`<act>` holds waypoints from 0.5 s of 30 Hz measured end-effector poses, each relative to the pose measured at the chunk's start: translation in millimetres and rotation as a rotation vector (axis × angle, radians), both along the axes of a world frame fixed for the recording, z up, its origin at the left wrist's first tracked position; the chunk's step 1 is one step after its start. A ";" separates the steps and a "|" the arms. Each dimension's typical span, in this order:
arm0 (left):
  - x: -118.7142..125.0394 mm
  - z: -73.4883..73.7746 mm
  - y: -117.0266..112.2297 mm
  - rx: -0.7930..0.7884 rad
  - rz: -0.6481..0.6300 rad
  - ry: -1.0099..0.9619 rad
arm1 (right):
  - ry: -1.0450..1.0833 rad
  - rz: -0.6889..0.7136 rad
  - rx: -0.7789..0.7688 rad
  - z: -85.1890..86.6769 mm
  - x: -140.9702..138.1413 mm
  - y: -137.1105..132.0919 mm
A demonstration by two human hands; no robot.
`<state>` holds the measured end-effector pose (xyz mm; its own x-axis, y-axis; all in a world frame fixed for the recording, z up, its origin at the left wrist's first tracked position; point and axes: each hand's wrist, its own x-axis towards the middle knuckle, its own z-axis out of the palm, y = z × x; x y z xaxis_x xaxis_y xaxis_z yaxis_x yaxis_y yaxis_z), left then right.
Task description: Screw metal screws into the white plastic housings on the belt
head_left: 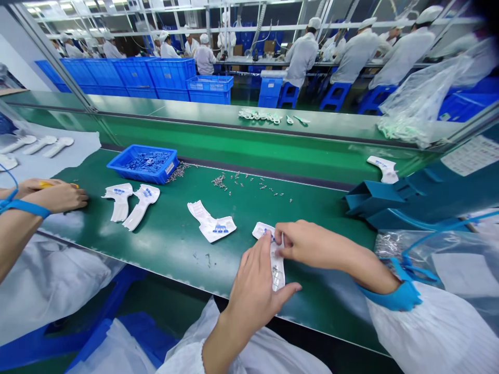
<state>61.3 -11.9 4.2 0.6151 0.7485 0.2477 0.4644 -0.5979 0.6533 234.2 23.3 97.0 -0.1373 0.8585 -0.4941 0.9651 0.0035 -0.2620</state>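
A white plastic housing (277, 270) lies on the green table (167, 244) right in front of me. My left hand (255, 291) rests on it from the left, fingers spread over its lower part and thumb out to the right. My right hand (302, 243) pinches at its upper end, where small blue parts sit. What the fingertips hold is too small to make out.
Another white housing (212, 223) lies to the left, two more (130, 202) further left. A blue tray of small parts (143, 163) and scattered screws (241, 182) lie behind. A co-worker's hand (58, 196) rests at the left edge. Blue bins (374, 200) stand right.
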 end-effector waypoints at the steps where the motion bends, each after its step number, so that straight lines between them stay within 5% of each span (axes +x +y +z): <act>1: 0.0 -0.6 -1.0 0.008 0.018 0.003 | 0.030 -0.049 0.071 -7.1 13.0 1.9; 4: 0.4 -1.2 -2.4 0.020 0.054 0.005 | -0.049 -0.160 0.350 -35.7 51.5 9.9; 8: 0.1 -0.6 -1.6 0.025 0.055 -0.004 | -0.048 -0.184 0.535 -69.7 73.6 26.3; 15: -2.3 -0.9 -1.3 0.018 0.055 -0.014 | -0.017 -0.370 0.546 -77.0 70.6 43.5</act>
